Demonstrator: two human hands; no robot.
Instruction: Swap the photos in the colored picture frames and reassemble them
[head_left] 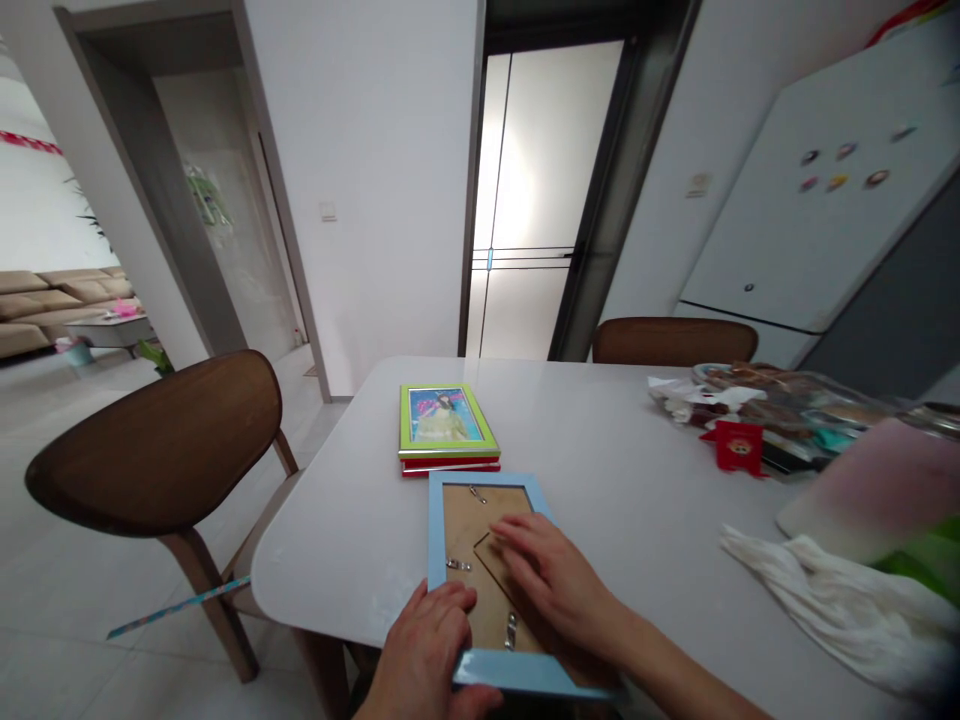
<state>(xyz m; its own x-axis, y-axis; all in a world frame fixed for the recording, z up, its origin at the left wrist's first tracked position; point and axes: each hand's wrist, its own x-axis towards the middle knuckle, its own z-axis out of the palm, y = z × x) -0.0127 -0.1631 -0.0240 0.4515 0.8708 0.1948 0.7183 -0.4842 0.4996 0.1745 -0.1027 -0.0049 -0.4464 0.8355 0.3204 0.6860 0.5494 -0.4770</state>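
- Left hand [431,645]: grip pinching the blue frame [437,530] by its near left corner.
- Right hand [551,575]: grip outstretched, fingertips touching the brown backing [491,620].
- The blue frame lies face down at the white counter's [341,530] near edge (just beside a green frame [448,415]).

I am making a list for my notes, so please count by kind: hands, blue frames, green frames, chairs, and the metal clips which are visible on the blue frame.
Hands: 2 (left hand, right hand)
Blue frame: 1
Green frame: 1
Chairs: 2
Metal clips visible: 3
Total: 9
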